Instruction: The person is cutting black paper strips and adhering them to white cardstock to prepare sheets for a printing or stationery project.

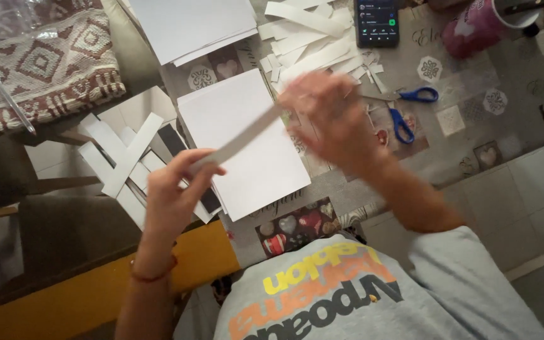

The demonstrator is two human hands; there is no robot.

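Note:
A long white paper strip (242,140) is stretched between both hands above the table. My left hand (174,189) pinches its lower end between thumb and fingers. My right hand (332,116), blurred by motion, grips its upper end. Under the strip lies a stack of white paper sheets (266,170). A pile of cut white strips (313,41) lies at the far side of the table. Blue-handled scissors (410,107) rest just right of my right hand.
A black phone (377,22) with a lit screen lies at the top. More white sheets (190,25) sit top centre. Loose strips (121,157) lie on a chair at left. A patterned cushion (45,63) is top left, a pink mug (473,28) top right. The patterned tablecloth (473,138) covers the table.

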